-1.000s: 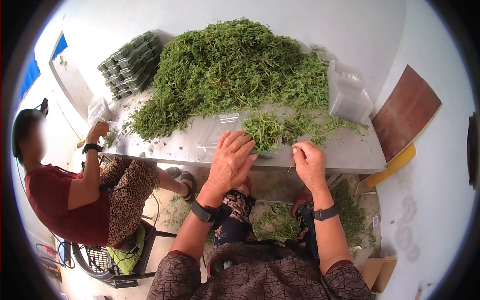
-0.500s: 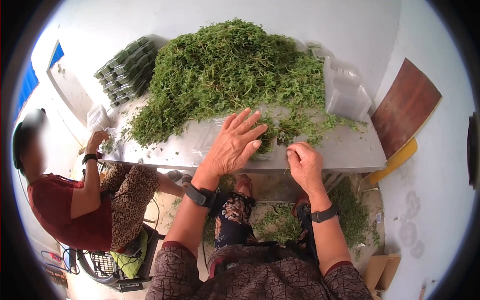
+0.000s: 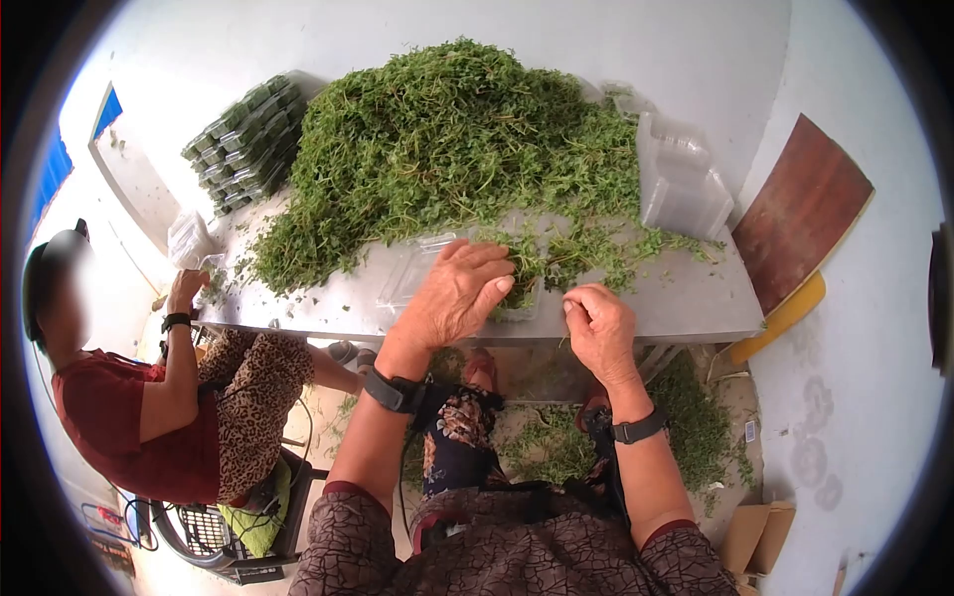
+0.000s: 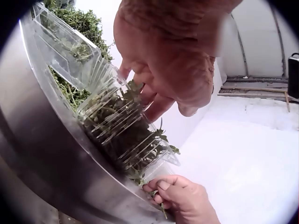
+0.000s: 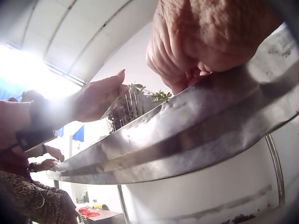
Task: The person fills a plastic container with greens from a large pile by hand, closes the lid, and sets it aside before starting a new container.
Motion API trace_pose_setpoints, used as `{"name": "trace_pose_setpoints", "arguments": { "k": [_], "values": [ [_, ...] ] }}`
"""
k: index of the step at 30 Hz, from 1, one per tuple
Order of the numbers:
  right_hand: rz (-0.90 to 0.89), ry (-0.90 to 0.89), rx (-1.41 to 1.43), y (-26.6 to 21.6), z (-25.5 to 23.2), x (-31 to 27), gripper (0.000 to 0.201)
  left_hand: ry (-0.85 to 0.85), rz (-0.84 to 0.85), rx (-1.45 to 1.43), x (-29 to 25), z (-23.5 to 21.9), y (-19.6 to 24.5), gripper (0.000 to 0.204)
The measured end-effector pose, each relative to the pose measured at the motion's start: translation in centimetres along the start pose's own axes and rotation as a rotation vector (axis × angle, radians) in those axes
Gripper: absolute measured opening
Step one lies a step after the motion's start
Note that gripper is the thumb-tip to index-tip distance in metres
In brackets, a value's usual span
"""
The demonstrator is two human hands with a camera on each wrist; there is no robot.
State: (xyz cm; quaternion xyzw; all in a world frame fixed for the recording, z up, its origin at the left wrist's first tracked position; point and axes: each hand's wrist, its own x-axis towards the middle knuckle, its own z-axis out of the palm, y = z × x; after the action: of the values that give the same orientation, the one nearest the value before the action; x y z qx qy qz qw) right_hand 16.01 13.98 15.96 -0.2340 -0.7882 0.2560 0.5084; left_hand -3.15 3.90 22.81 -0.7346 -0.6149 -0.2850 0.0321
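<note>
- The big herb heap [image 3: 457, 139] is piled behind both hands, with a stack of empty clear boxes [image 3: 681, 184] off to the right of the grip and packed boxes [image 3: 243, 139] far to the left.
- The steel table [image 3: 686, 303] is shared with a second person [image 3: 149, 397], seated well left.
- The clamshell box [image 4: 117, 126], stuffed with herbs, sits directly under the left hand [image 3: 455, 293]. A second ago that palm was lifted with fingers spread; now it's been lowered flat onto the greens, fingers straight, pressing. So the filling looks about done, probably.
- A stray sprig [image 4: 161, 211] is pinched by the right hand [image 3: 599, 328], fingers curled, just beside the box's near corner, hardly shifted since.
</note>
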Motion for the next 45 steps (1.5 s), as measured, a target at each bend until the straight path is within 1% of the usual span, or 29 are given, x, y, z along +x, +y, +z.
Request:
{"name": "trace_pose_setpoints", "arguments": {
  "k": [1, 3, 4, 6, 7, 9, 15, 19, 24, 27, 31, 33, 34, 36, 37, 39, 40, 42, 43, 45],
  "values": [
    [0.0, 0.001, -0.001, 0.2, 0.0, 0.0, 0.005, 0.0, 0.001, -0.001, 0.1, -0.1, 0.2, 0.049],
    [-0.046, 0.021, -0.013, 0.6, 0.2, -0.1, 0.005, 0.117, 0.057, 0.073, 0.4, -0.3, 0.4, 0.05],
    [-0.049, 0.02, -0.012, 0.4, 0.2, 0.0, 0.005, 0.118, 0.056, 0.074, 0.5, -0.2, 0.6, 0.05],
    [-0.012, -0.01, -0.042, 0.1, 0.0, 0.0, 0.005, 0.041, 0.116, 0.113, 0.9, 0.1, 0.9, 0.051],
    [-0.013, -0.01, -0.043, 0.1, 0.0, 0.0, 0.005, 0.042, 0.116, 0.113, 0.9, 0.3, 0.9, 0.051],
    [-0.013, 0.006, -0.033, 0.0, 0.1, 0.0, 0.005, -0.043, 0.139, 0.217, 0.9, 0.9, 0.7, 0.05],
    [-0.041, 0.007, -0.045, 0.0, 0.1, 0.0, 0.006, -0.057, 0.099, 0.091, 0.5, 1.2, 0.2, 0.049],
    [-0.035, 0.008, -0.031, 0.0, 0.1, 0.0, 0.006, -0.057, 0.105, 0.104, 0.5, 1.6, 0.2, 0.049],
    [-0.035, -0.003, -0.035, 0.0, 0.1, 0.0, 0.004, -0.109, 0.064, 0.08, 0.4, 1.4, 0.1, 0.049],
    [-0.025, -0.019, -0.021, 0.1, 0.0, 0.0, 0.006, -0.044, 0.047, 0.032, -0.1, 0.8, 0.3, 0.048],
    [-0.022, -0.067, 0.016, 0.2, -0.4, 0.0, 0.007, 0.037, 0.043, 0.049, -0.6, 0.3, 0.3, 0.049],
    [0.225, -0.071, 0.294, 0.5, -0.4, 0.1, 0.013, 0.024, 0.057, 0.11, -0.7, 0.2, 0.3, 0.05],
    [0.215, -0.077, 0.289, 0.5, -0.5, 0.4, 0.013, 0.037, 0.054, 0.11, -0.7, 0.3, 0.3, 0.05],
    [0.143, -0.019, 0.2, -0.1, -0.9, 1.0, 0.019, 0.012, 0.062, 0.11, -0.7, 0.9, 0.2, 0.051],
    [0.138, -0.024, 0.197, -0.4, -0.9, 1.5, 0.019, 0.018, 0.059, 0.108, -0.7, 1.3, 0.0, 0.051],
    [0.023, 0.006, 0.137, -1.1, -0.9, 2.7, 0.021, -0.039, 0.042, 0.13, -0.6, 1.9, -0.2, 0.051],
    [0.019, 0.003, 0.131, -1.4, -1.0, 3.3, 0.021, -0.033, 0.042, 0.126, -0.7, 2.0, -0.2, 0.051],
    [0.004, -0.076, 0.035, -1.6, -1.2, 4.5, 0.023, -0.062, 0.035, 0.147, -0.6, 2.1, -0.3, 0.052],
    [0.001, -0.082, 0.031, -1.7, -1.1, 5.0, 0.023, -0.057, 0.032, 0.142, -0.6, 2.2, -0.3, 0.052],
    [-0.106, -0.114, -0.093, -1.7, -0.8, 6.0, 0.023, -0.078, 0.025, 0.137, -0.5, 2.2, -0.3, 0.053]
  ]
}}
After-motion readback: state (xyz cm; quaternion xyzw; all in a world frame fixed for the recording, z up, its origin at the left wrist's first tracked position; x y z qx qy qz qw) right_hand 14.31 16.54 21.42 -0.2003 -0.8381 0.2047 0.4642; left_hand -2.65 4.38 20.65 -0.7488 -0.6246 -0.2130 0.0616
